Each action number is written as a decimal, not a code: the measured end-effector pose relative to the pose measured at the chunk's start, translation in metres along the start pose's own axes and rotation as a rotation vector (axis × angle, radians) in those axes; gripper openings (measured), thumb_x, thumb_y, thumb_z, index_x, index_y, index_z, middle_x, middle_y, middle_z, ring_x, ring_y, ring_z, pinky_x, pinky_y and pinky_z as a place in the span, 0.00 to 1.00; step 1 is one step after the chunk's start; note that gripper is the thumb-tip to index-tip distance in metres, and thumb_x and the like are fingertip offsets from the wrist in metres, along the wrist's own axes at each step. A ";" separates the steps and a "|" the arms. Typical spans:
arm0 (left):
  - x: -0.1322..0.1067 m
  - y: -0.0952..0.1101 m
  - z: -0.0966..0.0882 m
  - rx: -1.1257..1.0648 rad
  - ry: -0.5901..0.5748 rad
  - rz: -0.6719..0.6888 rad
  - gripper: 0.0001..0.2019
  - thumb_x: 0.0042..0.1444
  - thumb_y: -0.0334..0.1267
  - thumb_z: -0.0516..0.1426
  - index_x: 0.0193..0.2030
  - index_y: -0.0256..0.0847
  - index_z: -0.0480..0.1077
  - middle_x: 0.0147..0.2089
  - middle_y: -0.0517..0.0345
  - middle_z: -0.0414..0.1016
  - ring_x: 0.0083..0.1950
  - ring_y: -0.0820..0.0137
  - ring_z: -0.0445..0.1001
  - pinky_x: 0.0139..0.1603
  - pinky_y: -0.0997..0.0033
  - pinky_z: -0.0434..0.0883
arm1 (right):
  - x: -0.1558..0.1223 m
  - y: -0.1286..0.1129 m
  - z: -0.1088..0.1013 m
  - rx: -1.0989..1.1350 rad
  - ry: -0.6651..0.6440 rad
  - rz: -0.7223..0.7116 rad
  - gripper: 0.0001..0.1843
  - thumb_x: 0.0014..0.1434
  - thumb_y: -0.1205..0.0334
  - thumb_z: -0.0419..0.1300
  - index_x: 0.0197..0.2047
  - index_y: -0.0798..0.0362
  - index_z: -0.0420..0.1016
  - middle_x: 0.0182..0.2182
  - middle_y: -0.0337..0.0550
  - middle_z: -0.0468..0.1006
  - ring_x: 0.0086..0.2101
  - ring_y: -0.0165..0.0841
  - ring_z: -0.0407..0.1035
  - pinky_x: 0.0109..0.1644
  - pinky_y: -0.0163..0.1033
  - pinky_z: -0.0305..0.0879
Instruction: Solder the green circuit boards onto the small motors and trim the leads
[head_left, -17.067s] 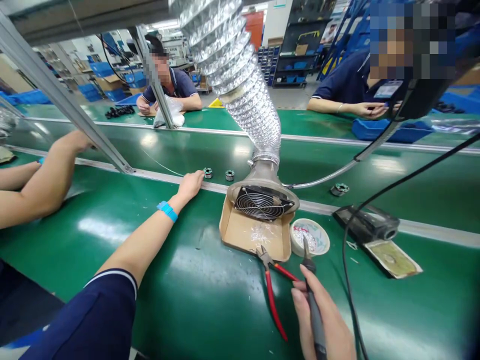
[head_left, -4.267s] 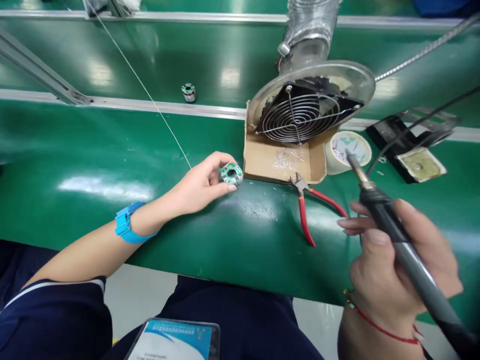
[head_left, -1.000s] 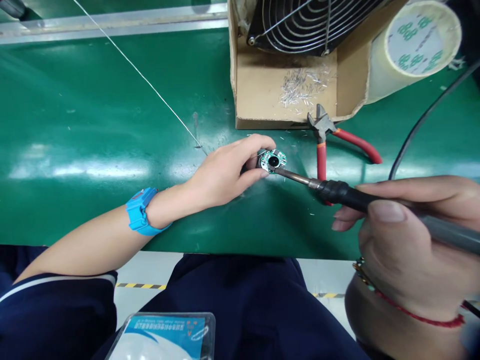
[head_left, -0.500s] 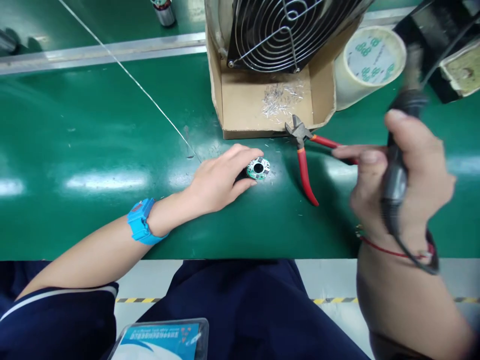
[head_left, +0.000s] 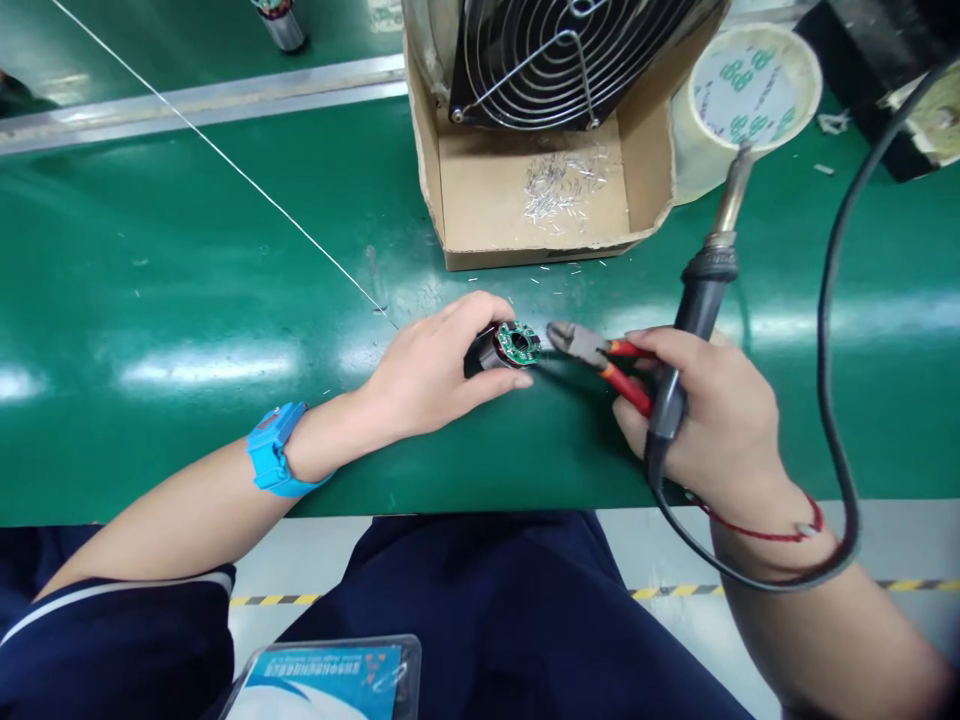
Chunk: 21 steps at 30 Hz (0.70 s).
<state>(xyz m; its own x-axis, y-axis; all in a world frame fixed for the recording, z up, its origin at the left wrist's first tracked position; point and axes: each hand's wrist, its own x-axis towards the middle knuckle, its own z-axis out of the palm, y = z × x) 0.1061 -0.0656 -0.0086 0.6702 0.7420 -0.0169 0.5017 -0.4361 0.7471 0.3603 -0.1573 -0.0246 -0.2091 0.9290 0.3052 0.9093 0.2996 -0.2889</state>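
My left hand [head_left: 442,360] is closed around a small cylindrical motor [head_left: 491,352] with a ring-shaped green circuit board [head_left: 519,344] on its end, which faces right. A thin white wire or strand of solder [head_left: 247,178] runs from the upper left down to this hand. In my right hand [head_left: 712,420] are red-handled side cutters [head_left: 600,352], their jaws close to the board's right edge and apart from it. The same hand also holds a soldering iron [head_left: 697,300] between thumb and fingers, its metal tip pointing up and away. Its black cable loops over my right wrist.
A cardboard box [head_left: 465,258] at the back holds a black fan [head_left: 525,70] and clipped wire bits [head_left: 562,190]. Right of it stands a roll of clear tape [head_left: 694,165], with a soldering stand [head_left: 862,90] beyond. Another motor [head_left: 281,25] stands at upper left.
My right hand has moved left and taken up the side cutters from the table, still keeping the soldering iron. The motor in my left hand has turned, showing more of its side.
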 end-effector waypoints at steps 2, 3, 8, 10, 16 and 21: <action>-0.001 -0.001 0.000 0.029 0.015 0.020 0.19 0.57 0.39 0.67 0.49 0.41 0.65 0.47 0.58 0.75 0.46 0.69 0.75 0.37 0.72 0.66 | -0.002 -0.002 -0.004 0.020 -0.054 -0.070 0.25 0.54 0.64 0.60 0.56 0.50 0.67 0.47 0.51 0.80 0.38 0.41 0.73 0.41 0.47 0.73; -0.001 -0.001 0.001 0.049 0.018 0.027 0.19 0.57 0.39 0.67 0.49 0.41 0.65 0.47 0.58 0.75 0.46 0.69 0.75 0.38 0.72 0.67 | -0.001 -0.001 -0.006 0.030 -0.078 -0.100 0.26 0.55 0.64 0.60 0.57 0.51 0.66 0.50 0.53 0.79 0.40 0.42 0.73 0.43 0.49 0.73; -0.003 -0.001 0.000 0.165 -0.002 0.056 0.20 0.58 0.42 0.66 0.53 0.41 0.66 0.49 0.54 0.75 0.47 0.66 0.75 0.39 0.70 0.68 | 0.003 0.001 -0.015 -0.068 -0.116 -0.208 0.21 0.59 0.62 0.57 0.56 0.50 0.68 0.40 0.47 0.80 0.34 0.38 0.68 0.37 0.43 0.67; -0.003 -0.001 -0.001 0.183 -0.008 0.051 0.19 0.59 0.41 0.65 0.53 0.41 0.66 0.49 0.54 0.75 0.47 0.65 0.75 0.40 0.69 0.69 | 0.005 -0.002 -0.018 -0.106 -0.076 -0.231 0.17 0.61 0.59 0.58 0.53 0.50 0.72 0.29 0.42 0.74 0.29 0.35 0.63 0.32 0.40 0.59; -0.002 -0.003 -0.002 0.064 0.117 0.116 0.19 0.59 0.39 0.65 0.53 0.40 0.66 0.50 0.54 0.75 0.50 0.67 0.75 0.40 0.72 0.70 | 0.015 -0.012 -0.017 -0.230 0.091 -0.016 0.17 0.63 0.55 0.59 0.52 0.53 0.75 0.26 0.41 0.71 0.28 0.34 0.62 0.32 0.40 0.54; 0.002 -0.012 -0.031 0.114 0.339 0.160 0.20 0.61 0.49 0.63 0.55 0.42 0.70 0.51 0.52 0.77 0.49 0.65 0.75 0.41 0.68 0.72 | 0.037 -0.006 -0.001 -0.263 0.036 0.235 0.28 0.63 0.46 0.58 0.58 0.58 0.72 0.40 0.54 0.79 0.39 0.44 0.70 0.40 0.45 0.62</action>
<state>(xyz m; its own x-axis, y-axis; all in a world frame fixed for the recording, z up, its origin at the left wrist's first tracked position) 0.0845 -0.0436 0.0027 0.5358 0.7780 0.3282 0.4759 -0.5993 0.6437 0.3476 -0.1249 -0.0112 0.0254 0.9564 0.2908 0.9936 0.0080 -0.1130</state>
